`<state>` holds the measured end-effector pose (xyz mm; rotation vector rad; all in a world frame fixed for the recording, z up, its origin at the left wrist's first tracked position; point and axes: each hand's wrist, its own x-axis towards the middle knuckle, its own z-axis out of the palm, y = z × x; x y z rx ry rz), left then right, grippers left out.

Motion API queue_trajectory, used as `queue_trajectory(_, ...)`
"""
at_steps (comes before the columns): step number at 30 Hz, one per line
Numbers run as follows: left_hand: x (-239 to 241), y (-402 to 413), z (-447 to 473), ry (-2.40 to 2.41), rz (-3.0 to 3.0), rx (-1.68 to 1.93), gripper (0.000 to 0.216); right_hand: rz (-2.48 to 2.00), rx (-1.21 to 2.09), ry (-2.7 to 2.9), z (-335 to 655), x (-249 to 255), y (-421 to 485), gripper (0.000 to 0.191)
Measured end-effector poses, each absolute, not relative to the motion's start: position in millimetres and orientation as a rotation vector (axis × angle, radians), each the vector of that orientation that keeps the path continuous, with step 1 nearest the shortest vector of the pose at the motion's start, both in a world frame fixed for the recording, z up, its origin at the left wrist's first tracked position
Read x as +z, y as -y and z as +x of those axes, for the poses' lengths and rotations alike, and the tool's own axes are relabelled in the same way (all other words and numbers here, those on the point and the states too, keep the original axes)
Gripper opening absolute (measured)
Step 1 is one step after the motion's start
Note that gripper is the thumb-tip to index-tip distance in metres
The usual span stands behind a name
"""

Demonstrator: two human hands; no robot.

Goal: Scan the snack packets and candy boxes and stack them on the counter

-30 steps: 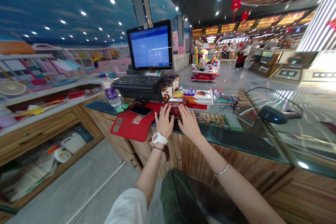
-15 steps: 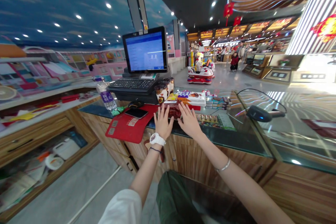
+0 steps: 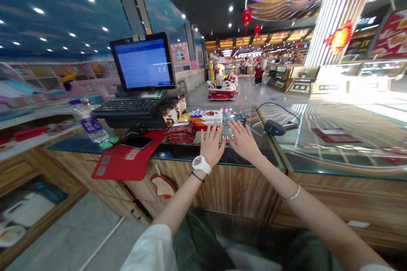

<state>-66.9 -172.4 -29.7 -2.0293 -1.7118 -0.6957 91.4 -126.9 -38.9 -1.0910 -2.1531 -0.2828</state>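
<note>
Both hands were over the glass counter (image 3: 184, 152), fingers loosely spread and gripping nothing — the left hand (image 3: 211, 147) with a white watch (image 3: 202, 164) at the wrist, the right hand (image 3: 245, 142) just beside it. Whether any fingertip touched the things beneath was hard to tell. The stack of brown packets (image 3: 181, 132) lay on the counter, near the left hand on its outer side — between it and the red mat (image 3: 122, 165) bearing a phone (image 3: 137, 142). A black scanner (image 3: 275, 127) lay beyond the right hand.

Maroon flat packets (image 3: 182, 132), stacked in a low pile, on glass counter (image 3: 179, 151)
</note>
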Motion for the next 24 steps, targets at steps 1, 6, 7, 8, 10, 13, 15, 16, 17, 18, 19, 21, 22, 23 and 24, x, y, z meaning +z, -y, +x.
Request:
queue_trajectory(1,-30,169,-57,1.685,-2.062,-0.684,0.058,-1.106,-0.303,2.147,103,-40,126,0.065)
queue_trajectory(6,-27,150,-5,1.499,-2.23,-0.633,0.058,-1.204,-0.392,2.105,164,-52,121,0.063)
queue_trajectory(7,-26,146,6,1.46,-2.265,-0.622,0.057,-1.225,-0.404,2.091,177,-55,120,0.062)
queue_trajectory(8,-24,142,17,1.422,-2.299,-0.612,0.057,-1.245,-0.415,2.077,190,-57,119,0.061)
queue_trajectory(10,-22,135,38,1.348,-2.361,-0.596,0.056,-1.284,-0.43,2.044,217,-61,116,0.06)
queue_trajectory(13,-21,124,70,1.242,-2.445,-0.581,0.055,-1.351,-0.449,1.992,256,-64,112,0.057)
queue_trajectory(15,-21,118,91,1.169,-2.501,-0.574,0.054,-1.392,-0.47,1.962,282,-66,110,0.056)
queue_trajectory(16,-22,115,101,1.132,-2.528,-0.569,0.054,-1.41,-0.481,1.952,295,-67,109,0.055)
queue_trajectory(17,-23,112,111,1.095,-2.554,-0.56,0.054,-1.428,-0.491,1.94,307,-68,108,0.055)
queue_trajectory(18,-25,110,121,1.057,-2.579,-0.547,0.054,-1.447,-0.497,1.932,319,-69,106,0.054)
queue_trajectory(19,-26,107,131,1.023,-2.601,-0.531,0.054,-1.467,-0.5,1.923,331,-70,105,0.053)
queue_trajectory(21,-29,102,151,0.96,-2.638,-0.501,0.054,-1.504,-0.503,1.911,354,-71,103,0.051)
queue_trajectory(22,-30,100,160,0.933,-2.653,-0.493,0.053,-1.519,-0.504,1.908,365,-72,101,0.05)
queue_trajectory(23,-31,97,168,0.909,-2.666,-0.49,0.053,-1.53,-0.505,1.907,375,-72,100,0.05)
queue_trajectory(24,-33,94,177,0.888,-2.678,-0.491,0.053,-1.539,-0.507,1.909,385,-73,99,0.05)
